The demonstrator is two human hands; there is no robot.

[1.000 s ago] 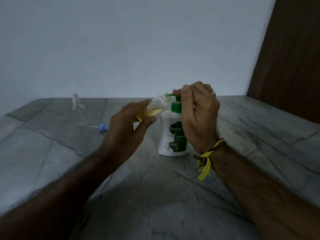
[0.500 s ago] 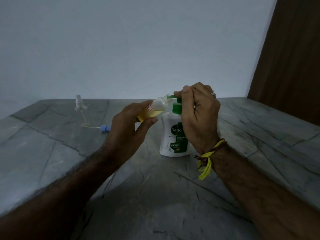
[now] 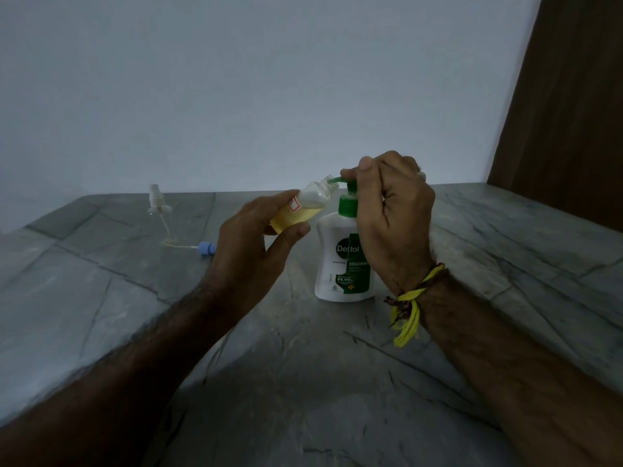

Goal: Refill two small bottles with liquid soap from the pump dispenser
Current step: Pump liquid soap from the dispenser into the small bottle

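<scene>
Little has shifted since half a second ago — my left hand [image 3: 256,237] still pinches the tilted small bottle [image 3: 305,208] at frame centre, its mouth against the pump dispenser [image 3: 345,257] spout, and my right hand [image 3: 394,210] stays curled on the pump head. Risk, as I judge it — a hard press knocks the mouth off and soap spills onto the desk [image 3: 337,382].

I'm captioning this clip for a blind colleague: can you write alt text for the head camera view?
A person's left hand holds a small bottle, partly filled with yellow liquid, tilted with its mouth at the green spout of a white pump dispenser, while the right hand grips the pump head. Behind, a spray pump and blue cap lie on the grey stone counter.
</scene>
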